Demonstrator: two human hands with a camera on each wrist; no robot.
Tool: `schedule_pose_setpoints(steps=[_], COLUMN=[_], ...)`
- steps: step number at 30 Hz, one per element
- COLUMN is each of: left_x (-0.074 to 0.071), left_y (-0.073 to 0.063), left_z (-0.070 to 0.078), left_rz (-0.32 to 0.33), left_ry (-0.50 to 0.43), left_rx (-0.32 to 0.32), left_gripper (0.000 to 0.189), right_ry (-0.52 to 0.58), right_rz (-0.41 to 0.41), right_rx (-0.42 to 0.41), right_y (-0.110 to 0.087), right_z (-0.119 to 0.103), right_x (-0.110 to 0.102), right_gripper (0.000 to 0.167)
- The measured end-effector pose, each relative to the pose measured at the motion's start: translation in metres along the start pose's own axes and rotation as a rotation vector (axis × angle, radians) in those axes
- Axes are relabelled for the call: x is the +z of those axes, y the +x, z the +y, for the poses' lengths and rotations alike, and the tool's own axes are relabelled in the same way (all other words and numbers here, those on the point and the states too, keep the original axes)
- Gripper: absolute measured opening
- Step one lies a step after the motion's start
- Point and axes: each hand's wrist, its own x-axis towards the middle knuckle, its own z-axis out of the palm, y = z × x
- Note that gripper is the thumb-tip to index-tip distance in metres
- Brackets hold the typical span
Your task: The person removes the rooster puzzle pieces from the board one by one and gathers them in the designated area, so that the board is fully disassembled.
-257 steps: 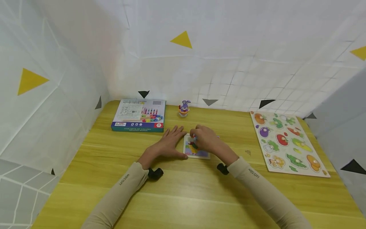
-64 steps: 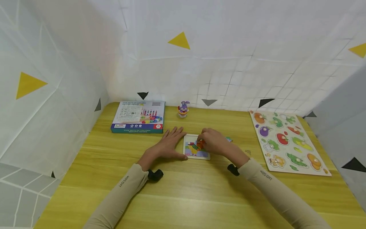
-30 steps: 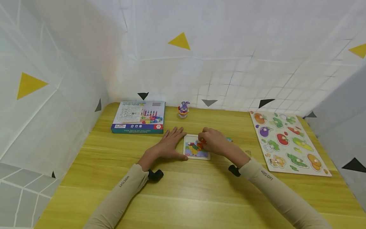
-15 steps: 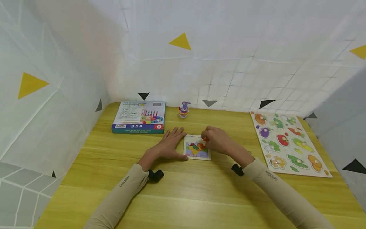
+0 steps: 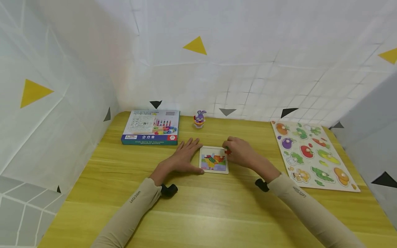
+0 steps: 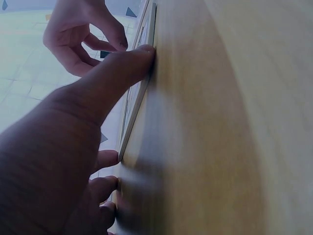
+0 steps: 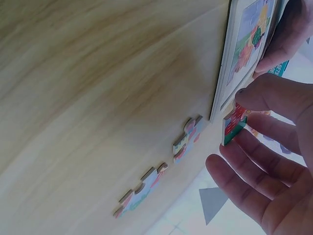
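My left hand [image 5: 183,159] lies with fingers spread at the left side of a small jigsaw tray [image 5: 217,151]; its thumb touches the near left corner and a fingertip the far left one. Joined pieces fill the tray's lower part with a colourful hen-like picture, and the upper part is bare. My right hand [image 5: 240,151] pinches a red and green jigsaw piece [image 7: 234,122] between thumb and fingers at the tray's right edge. Two loose jigsaw pieces, one nearer the tray [image 7: 188,139] and another farther off [image 7: 142,191], lie on the table in the right wrist view.
A boxed bead set [image 5: 150,127] lies at the back left, with a purple rabbit toy [image 5: 199,119] behind the tray. A vegetable peg puzzle board [image 5: 313,156] lies to the right. White sheeting [image 5: 242,69] hangs behind the wooden table [image 5: 198,210].
My right hand has drawn back to the right from over the tray with the red piece in its fingers, uncovering orange and red pieces in the picture. The left hand has stayed put.
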Motion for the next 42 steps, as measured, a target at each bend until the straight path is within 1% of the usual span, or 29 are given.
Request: schedule_pose_setpoints(steps=[3,10,17,23,32,39,42], left_x=[0.001,0.001,0.002,0.003,0.002,0.001,0.001], left_y=[0.000,0.000,0.002,0.002,0.000,0.000,0.000], left_z=[-0.001,-0.001,-0.001,-0.001,0.000,-0.001,-0.002], left_rz=[-0.004,-0.010,-0.005,0.002,-0.006,-0.006,-0.005], left_ry=[0.010,0.002,0.008,0.006,0.004,-0.010,-0.007], left_rx=[-0.004,-0.013,-0.001,0.014,-0.002,-0.009,-0.007], left_gripper=[0.109,0.110,0.109,0.109,0.110,0.111,0.111], right_ry=[-0.001,0.014,0.029,0.019,-0.006,-0.016,-0.008], right_rz=[0.010,0.030,0.025,0.019,0.014,0.034,0.032], right_rx=[-0.006,-0.008,0.031,0.052,0.074,0.055,0.073], right_y=[-0.002,-0.007,-0.016,-0.024,-0.033,-0.038,-0.041], right_z=[0.002,0.006,0.015,0.020,0.028,0.037,0.040], right_x=[-0.001,-0.002,-0.002,-0.002,-0.006,-0.007,-0.007], right_gripper=[0.032,0.032,0.030,0.030,0.033,0.033,0.033])
